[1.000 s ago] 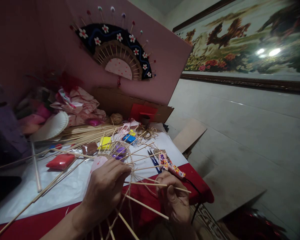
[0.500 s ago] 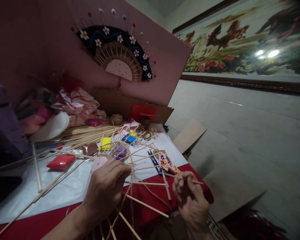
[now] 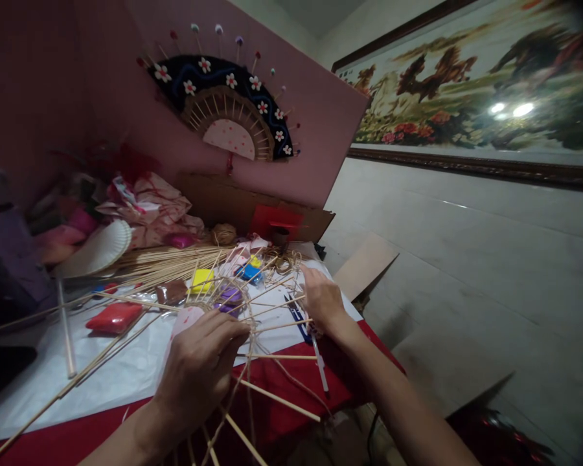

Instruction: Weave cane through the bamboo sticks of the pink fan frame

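My left hand (image 3: pixel 201 356) pinches twine and the sticks at the inner edge of a fan-shaped frame of thin wooden sticks (image 3: pixel 284 357), low in the middle of the view. Twine (image 3: pixel 298 382) loops among the sticks and hangs down to the right. Farther right, my right hand (image 3: pixel 320 298) reaches over the frame's outer tips, fingers bent near the twine bits; whether its fingertips hold anything is too small to tell. Dark blue snips (image 3: pixel 296 317) and a clear pen (image 3: pixel 322 369) lie beside it. A pink dotted paper piece (image 3: pixel 189 318) shows behind my left hand.
Clay packs in red (image 3: pixel 114 317), brown (image 3: pixel 171 292), yellow (image 3: pixel 201 281), blue and purple (image 3: pixel 229 299) lie behind the frame. Long loose sticks (image 3: pixel 150 266) and a twine ball (image 3: pixel 223 233) are farther back. A decorated fan (image 3: pixel 228 97) hangs above.
My right hand has moved from the lower right, where it was by a stick tip, up and forward over the outer sticks. My left hand keeps its grip.
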A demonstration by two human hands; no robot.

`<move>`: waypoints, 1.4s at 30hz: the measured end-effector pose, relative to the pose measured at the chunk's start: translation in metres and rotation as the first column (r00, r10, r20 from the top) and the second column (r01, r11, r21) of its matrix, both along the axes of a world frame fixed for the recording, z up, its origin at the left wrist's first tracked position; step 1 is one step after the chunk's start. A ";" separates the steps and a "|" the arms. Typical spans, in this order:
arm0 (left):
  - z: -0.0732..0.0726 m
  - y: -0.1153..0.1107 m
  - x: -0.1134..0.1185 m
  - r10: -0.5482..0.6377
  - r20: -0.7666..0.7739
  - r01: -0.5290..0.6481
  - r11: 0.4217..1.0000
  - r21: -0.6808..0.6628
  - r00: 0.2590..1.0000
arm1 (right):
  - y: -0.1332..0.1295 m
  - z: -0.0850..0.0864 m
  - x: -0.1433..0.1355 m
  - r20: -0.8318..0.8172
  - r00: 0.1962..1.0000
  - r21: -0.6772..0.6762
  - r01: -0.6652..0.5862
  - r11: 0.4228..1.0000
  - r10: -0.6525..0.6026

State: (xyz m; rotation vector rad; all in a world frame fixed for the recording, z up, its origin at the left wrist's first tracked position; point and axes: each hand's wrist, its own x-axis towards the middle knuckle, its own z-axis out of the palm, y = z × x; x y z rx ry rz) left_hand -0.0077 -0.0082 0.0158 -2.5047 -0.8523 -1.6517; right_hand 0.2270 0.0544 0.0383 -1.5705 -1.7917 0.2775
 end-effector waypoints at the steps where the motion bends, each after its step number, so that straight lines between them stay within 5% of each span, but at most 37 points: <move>1: 0.000 0.000 0.000 -0.004 -0.002 0.004 1.000 -0.001 1.000 | -0.011 -0.002 -0.006 -0.037 0.999 -0.021 -0.027 0.999 0.026; 5: -0.001 0.000 0.001 -0.013 -0.009 0.013 1.000 -0.011 1.000 | -0.063 -0.016 -0.038 -0.299 0.938 -0.179 -0.234 0.956 0.174; 7: -0.002 0.001 0.001 -0.016 -0.012 0.016 1.000 -0.019 1.000 | -0.081 -0.023 -0.054 -0.776 0.625 -0.270 -0.448 0.852 0.082; 9: -0.003 0.001 0.001 -0.022 -0.016 0.022 0.999 -0.029 1.000 | -0.088 -0.026 -0.066 -0.933 0.358 -0.247 -0.554 0.795 -0.040; 12: -0.004 0.001 0.000 -0.027 -0.018 0.027 0.999 -0.028 0.999 | -0.089 -0.027 -0.078 -0.975 0.187 -0.207 -0.578 0.789 -0.119; 32: -0.004 -0.001 -0.001 -0.021 -0.012 0.021 1.000 -0.018 1.000 | -0.091 -0.026 -0.095 -0.986 -0.053 -0.096 -0.590 0.802 -0.157; 42: -0.005 0.000 0.000 -0.038 -0.011 0.038 0.999 -0.024 0.999 | -0.089 -0.035 -0.097 -0.977 -0.085 -0.114 -0.571 0.813 -0.196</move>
